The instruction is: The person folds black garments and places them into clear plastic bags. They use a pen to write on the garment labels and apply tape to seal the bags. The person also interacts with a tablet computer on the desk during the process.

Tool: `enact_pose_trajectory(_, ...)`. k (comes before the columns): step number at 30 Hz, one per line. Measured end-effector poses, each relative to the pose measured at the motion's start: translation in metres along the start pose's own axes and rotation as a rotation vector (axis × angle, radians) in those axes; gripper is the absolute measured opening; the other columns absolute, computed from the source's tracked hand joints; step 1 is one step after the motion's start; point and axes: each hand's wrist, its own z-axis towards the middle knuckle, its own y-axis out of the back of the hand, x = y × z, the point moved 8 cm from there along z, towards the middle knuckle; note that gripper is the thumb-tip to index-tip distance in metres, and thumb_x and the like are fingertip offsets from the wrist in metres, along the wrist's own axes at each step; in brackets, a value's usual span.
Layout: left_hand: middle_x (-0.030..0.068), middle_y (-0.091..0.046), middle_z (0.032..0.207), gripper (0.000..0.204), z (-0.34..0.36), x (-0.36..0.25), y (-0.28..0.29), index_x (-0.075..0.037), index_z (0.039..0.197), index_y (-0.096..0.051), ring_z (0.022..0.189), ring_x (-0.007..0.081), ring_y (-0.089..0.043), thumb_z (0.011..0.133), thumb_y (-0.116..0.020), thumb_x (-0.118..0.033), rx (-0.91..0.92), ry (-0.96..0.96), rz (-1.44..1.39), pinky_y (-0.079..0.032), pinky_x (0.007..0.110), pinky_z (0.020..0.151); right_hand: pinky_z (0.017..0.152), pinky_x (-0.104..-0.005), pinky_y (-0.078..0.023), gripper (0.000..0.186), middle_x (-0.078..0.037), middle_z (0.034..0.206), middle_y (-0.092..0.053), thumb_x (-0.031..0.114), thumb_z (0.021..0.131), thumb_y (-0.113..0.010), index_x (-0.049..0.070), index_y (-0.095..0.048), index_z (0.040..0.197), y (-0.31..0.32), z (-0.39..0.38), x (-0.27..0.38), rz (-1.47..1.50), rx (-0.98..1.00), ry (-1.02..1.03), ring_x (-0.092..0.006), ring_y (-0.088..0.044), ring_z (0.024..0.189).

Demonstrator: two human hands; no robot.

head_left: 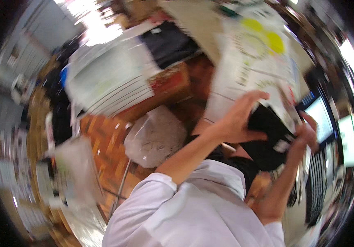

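A folded black cloth piece [267,138] with a small white label is held up in front of me over a workbench edge. My left hand [236,119] grips its left side, thumb in front and fingers behind the far edge. At the opposite side my right hand [306,133] is closed on the cloth's right edge; motion smears its fingers. Beyond the cloth lies a white plastic bag [247,61] with green and yellow print, near my left fingertips. What kind of cloth article it is, I cannot make out.
A monitor [319,117] and a black keyboard [316,187] stand at the right. Ahead to the left, a cardboard box [171,84] bears clear plastic packs [109,74] and folded black cloth [168,43]. A stuffed translucent bag [155,136] sits by the parquet floor [103,142].
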Motion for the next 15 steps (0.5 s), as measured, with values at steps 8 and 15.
enact_pose_trajectory(8, 0.0182, -0.064, 0.092, 0.035, -0.074, -0.083, 0.096, 0.001, 0.102, -0.060, 0.085, 0.0293, -0.063, 0.071, -0.076, -0.004, -0.109, -0.031, 0.100, -0.048, 0.039, 0.076, 0.076, -0.0333, -0.044, 0.077, -0.014, 0.095, -0.062, 0.064, 0.095, -0.027, -0.004, -0.057, 0.113, -0.015, 0.034, 0.135, -0.004, 0.059, 0.362, -0.0195, -0.055, 0.080)
enact_pose_trajectory(15, 0.0166, -0.063, 0.112, 0.048, -0.196, -0.341, 0.356, 0.003, 0.115, -0.056, 0.092, 0.0301, -0.066, 0.076, -0.076, -0.017, -1.049, 0.056, 0.905, -0.055, 0.041, 0.082, 0.105, -0.0474, -0.039, 0.067, -0.018, 0.121, -0.061, 0.054, 0.099, -0.020, 0.002, -0.056, 0.117, -0.033, 0.068, 0.167, 0.040, 0.352, 0.755, -0.0304, -0.057, 0.115)
